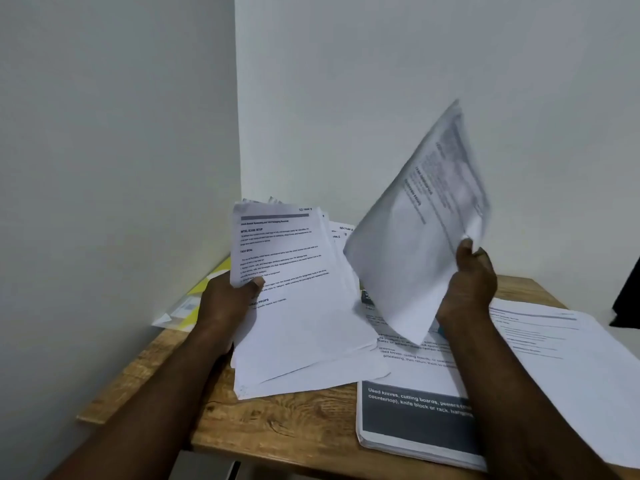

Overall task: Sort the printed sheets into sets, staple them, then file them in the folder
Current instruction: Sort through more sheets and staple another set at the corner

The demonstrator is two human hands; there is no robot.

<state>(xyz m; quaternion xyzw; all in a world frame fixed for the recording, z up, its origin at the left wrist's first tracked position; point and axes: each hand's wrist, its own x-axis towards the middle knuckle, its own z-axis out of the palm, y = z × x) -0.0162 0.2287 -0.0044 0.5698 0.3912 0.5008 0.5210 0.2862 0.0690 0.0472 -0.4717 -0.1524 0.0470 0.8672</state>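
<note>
**Sorting in progress: both hands holding paper above the table**

The left hand [225,303] grips a thick stack of white printed sheets [294,289] by its left edge, thumb pressed on the top page and fingers beneath. The stack is tilted, and its near edge hangs over the light wooden table [277,420].

The right hand [467,285] pinches a blurred white printed sheet [415,230] at its right edge, raised steeply, its far corner well above the stack. The hands are apart.

On the table, near right, lies a pile of white pages with a dark grey band of white lettering [408,420]. A second pile of white printed pages [561,348] lies further right.

A yellow folder [195,291] lies at the far left of the table, beside the wall and partly hidden by the left hand.
</note>
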